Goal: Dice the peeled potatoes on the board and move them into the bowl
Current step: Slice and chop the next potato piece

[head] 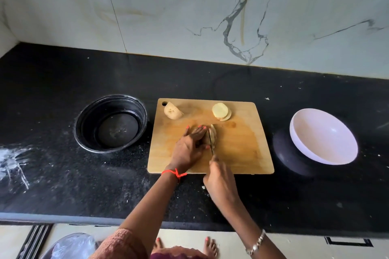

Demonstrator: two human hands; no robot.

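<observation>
The left grip [190, 145] is holding the potato [214, 135] at the middle of the board [237, 153]. The right grip [219, 176] is clasping the knife [211, 143], slicing just beside the fingertips [207, 147]; a slip could nick them. The bowl [294, 130] is sitting well apart, right.

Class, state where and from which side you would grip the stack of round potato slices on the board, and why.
Probably pinch the stack of slices across its curved rims, from above: it lies flat on the board, slightly fanned, with open space all round.

The left hand [189, 149] has coral-painted nails and a knotted red wrist thread [174, 173]; the right wrist bears a silver chain bracelet [255, 245]; the left sleeve [124, 244] is pink knit.
</observation>
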